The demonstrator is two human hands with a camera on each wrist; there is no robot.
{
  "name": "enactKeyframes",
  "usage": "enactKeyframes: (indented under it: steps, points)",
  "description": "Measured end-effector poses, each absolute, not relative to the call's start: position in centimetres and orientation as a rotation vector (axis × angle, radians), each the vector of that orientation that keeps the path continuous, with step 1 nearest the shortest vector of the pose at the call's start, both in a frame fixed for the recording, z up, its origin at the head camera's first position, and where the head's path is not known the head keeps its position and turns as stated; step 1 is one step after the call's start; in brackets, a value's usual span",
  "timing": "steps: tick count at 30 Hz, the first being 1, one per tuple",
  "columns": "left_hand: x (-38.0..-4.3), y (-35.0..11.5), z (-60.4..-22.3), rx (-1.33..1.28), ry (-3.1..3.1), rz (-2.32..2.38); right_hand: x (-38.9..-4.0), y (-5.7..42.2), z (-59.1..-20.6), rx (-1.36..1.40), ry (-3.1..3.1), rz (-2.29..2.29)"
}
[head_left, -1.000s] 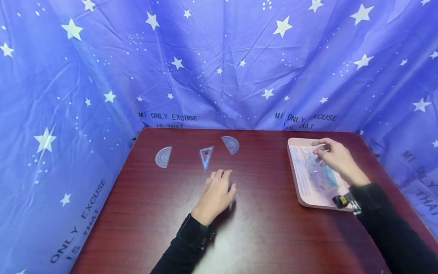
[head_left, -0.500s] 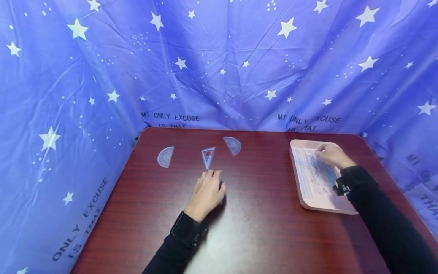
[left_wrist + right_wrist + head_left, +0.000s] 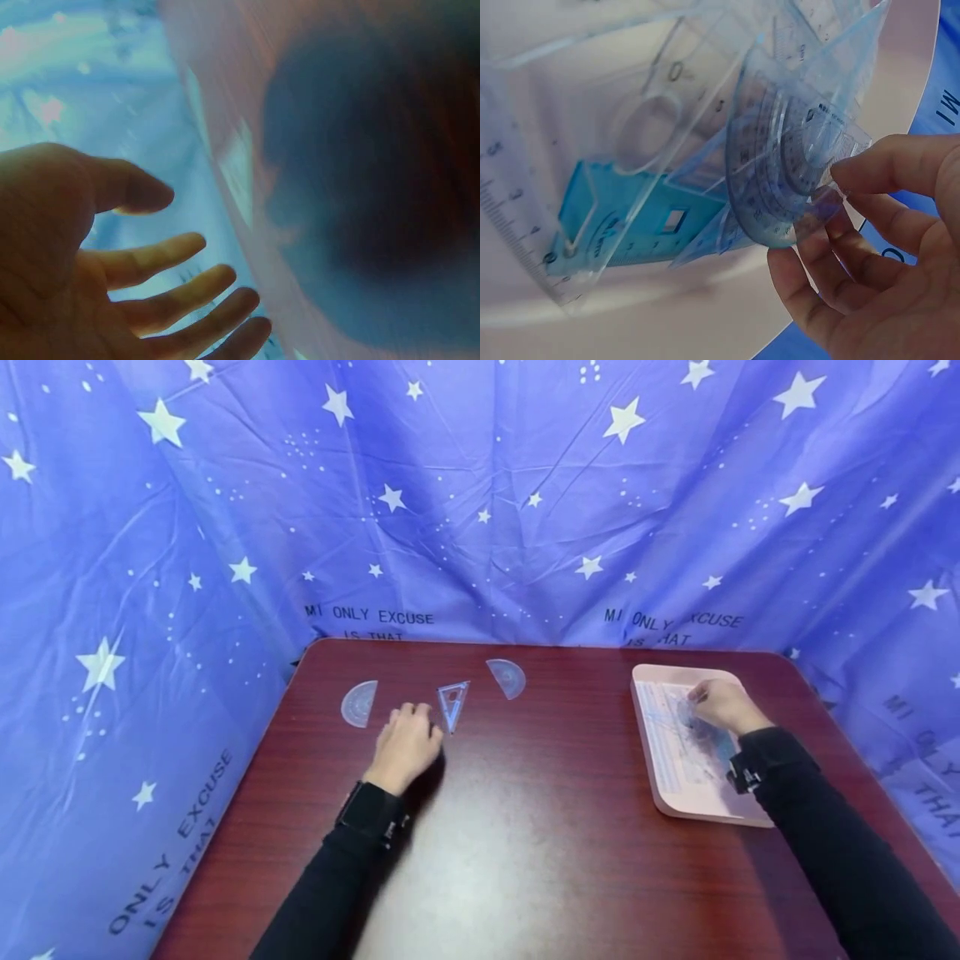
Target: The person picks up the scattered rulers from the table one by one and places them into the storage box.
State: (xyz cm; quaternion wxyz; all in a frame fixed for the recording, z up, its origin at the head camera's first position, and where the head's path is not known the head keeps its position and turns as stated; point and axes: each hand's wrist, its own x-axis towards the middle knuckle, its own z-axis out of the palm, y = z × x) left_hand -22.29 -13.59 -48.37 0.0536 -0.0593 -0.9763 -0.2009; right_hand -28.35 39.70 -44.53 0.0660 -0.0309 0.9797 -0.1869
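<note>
In the right wrist view, my right hand (image 3: pixel 885 247) pinches a clear protractor (image 3: pixel 761 169) between thumb and fingers. It is over the pink tray (image 3: pixel 675 803), where clear rulers and set squares lie overlapped, a teal set square (image 3: pixel 634 217) among them. My left hand (image 3: pixel 405 745) hovers over the table with nothing in it, its fingers spread in the left wrist view. It is between a clear protractor (image 3: pixel 360 703) on its left and a small blue-edged set square (image 3: pixel 453 717) on its right. Another protractor (image 3: pixel 507 678) lies farther right.
The dark red wooden table (image 3: pixel 540 843) has rounded far corners. A blue-purple curtain (image 3: pixel 487 560) with white stars hangs behind it and along both sides. The tray stands near the table's right edge.
My left hand has moved left, from in front of the set square to between it and the left protractor. My right hand has dipped lower at the tray, then stayed nearly still.
</note>
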Motion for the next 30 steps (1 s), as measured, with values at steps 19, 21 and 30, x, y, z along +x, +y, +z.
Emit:
enactKeyframes:
  steps: [19, 21, 30]
  points:
    - [-28.2, -20.8, -46.2, 0.342, -3.225, -0.575, -25.5, 40.0, -42.1, -0.141, 2.921, -0.503]
    - [-28.6, -20.9, -46.3, 0.36, -3.236, -0.567, -25.0, 39.8, -41.8, -0.177, 2.909, -0.489]
    - [-29.3, -21.4, -46.5, 0.268, -3.202, -0.584, -22.5, 37.7, -40.6, -0.211, 2.941, -0.504]
